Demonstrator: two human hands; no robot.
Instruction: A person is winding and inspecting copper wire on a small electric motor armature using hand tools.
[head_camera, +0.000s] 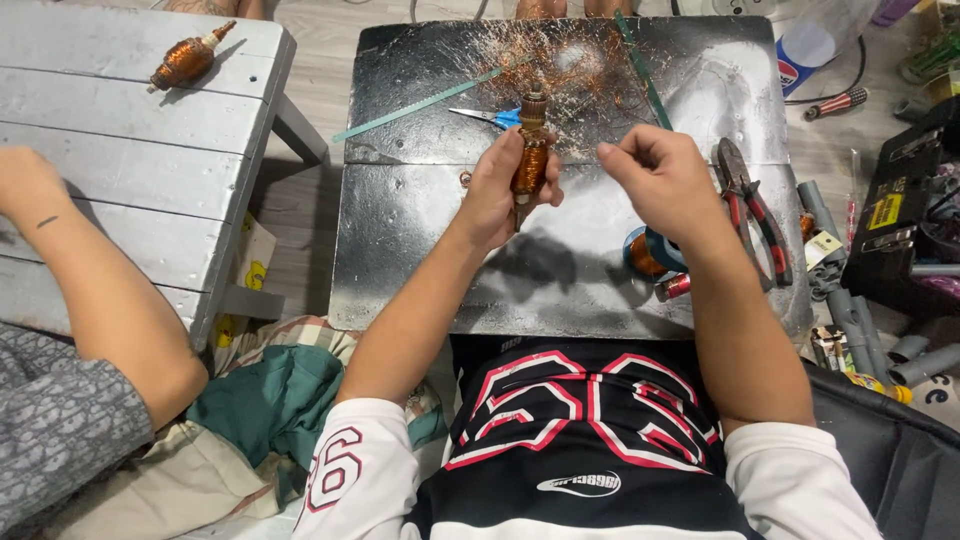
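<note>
My left hand (497, 190) is wrapped around a copper-wound armature (530, 160), holding it upright over the black metal table (420, 250). My right hand (655, 175) sits just beside it, fingers pinched shut; whether it holds a wire I cannot tell. Red-handled pliers (752, 205) lie right of that hand, blue scissors (490, 116) behind, and 1 more armature (185, 60) on the grey bench (120, 150)

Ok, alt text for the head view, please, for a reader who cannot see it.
The left hand holds a copper-wound motor armature upright over a black metal table, while the right hand pinches beside it. Scissors, pliers and loose copper wire scraps lie on the table.
</note>
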